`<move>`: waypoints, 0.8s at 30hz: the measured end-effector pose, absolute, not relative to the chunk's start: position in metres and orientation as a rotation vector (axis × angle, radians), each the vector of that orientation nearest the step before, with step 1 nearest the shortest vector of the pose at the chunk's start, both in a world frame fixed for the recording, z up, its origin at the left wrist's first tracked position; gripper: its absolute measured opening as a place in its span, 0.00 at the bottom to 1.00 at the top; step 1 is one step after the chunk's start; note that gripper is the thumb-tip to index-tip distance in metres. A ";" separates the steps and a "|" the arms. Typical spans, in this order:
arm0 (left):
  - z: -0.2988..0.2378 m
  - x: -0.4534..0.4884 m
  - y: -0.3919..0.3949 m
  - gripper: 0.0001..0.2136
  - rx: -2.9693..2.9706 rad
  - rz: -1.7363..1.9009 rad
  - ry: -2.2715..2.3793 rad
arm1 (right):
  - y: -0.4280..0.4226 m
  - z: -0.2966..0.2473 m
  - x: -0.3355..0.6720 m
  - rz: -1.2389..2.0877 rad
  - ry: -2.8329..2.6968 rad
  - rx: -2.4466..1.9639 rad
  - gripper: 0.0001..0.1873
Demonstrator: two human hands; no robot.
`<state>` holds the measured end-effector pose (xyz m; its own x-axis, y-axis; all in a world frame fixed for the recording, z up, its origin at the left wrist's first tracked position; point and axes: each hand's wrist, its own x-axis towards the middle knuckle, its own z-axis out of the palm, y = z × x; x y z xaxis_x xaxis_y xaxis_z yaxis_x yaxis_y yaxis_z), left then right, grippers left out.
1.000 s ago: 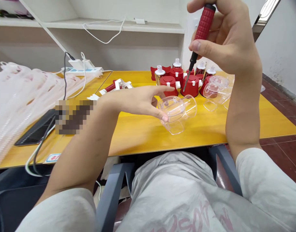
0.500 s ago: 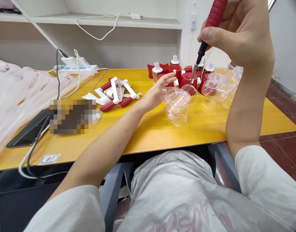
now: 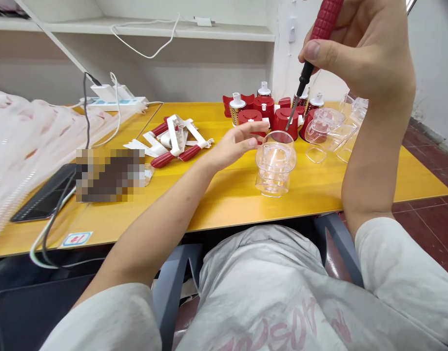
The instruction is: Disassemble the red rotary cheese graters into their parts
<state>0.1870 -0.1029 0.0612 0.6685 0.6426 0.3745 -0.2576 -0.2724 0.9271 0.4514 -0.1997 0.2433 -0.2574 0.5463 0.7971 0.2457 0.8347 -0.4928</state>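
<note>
- The clear plastic piece (image 3: 275, 168) has turned: its round opening, which pointed toward the right a second ago, now faces away from the person, beyond the rest of the piece.
- The left hand (image 3: 235, 145) has drawn back from it. The thumb pressed against the piece before; now thumb and fingers lie just beside its left edge, and whether any fingertip still brushes it cannot be told.
- For the work in hand, this suggests the piece is resting by its own weight on the surface (image 3: 224, 200), with no grip steadying it.
- As the left forearm has shifted, the white and red handles (image 3: 178, 141) left of those fingers show more fully.
- The left arm reaches in low from the near left, its fingers spread and loosely extended toward the right, the thumb apart from them.
- The right hand (image 3: 368, 61) is raised well above the surface, wrist bent, its fingers closed around the screwdriver (image 3: 326, 22), thumb along the handle.
- The shaft slants down and leftward from those fingers; its tip appears above the clear piece, against a red cup (image 3: 285, 119) behind. How near the tip is to either cannot be told.
- Other clear pieces (image 3: 324, 124) lie below the right fingers.
</note>
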 end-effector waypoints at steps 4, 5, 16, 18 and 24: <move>0.057 0.199 -0.116 0.30 1.654 0.855 0.311 | -0.201 0.243 0.452 0.359 -1.841 -0.558 0.26; 0.057 0.201 -0.118 0.31 1.650 0.893 0.316 | -0.200 0.243 0.452 0.371 -1.835 -0.542 0.27; 0.051 0.198 -0.126 0.31 1.627 1.301 0.633 | -0.195 0.240 0.452 0.417 -1.784 -0.481 0.29; 0.050 0.196 -0.128 0.32 1.686 1.265 0.662 | -0.194 0.240 0.451 0.404 -1.834 -0.543 0.28; 0.049 0.189 -0.139 0.27 1.931 1.164 0.696 | -0.184 0.238 0.449 0.310 -2.003 -0.565 0.26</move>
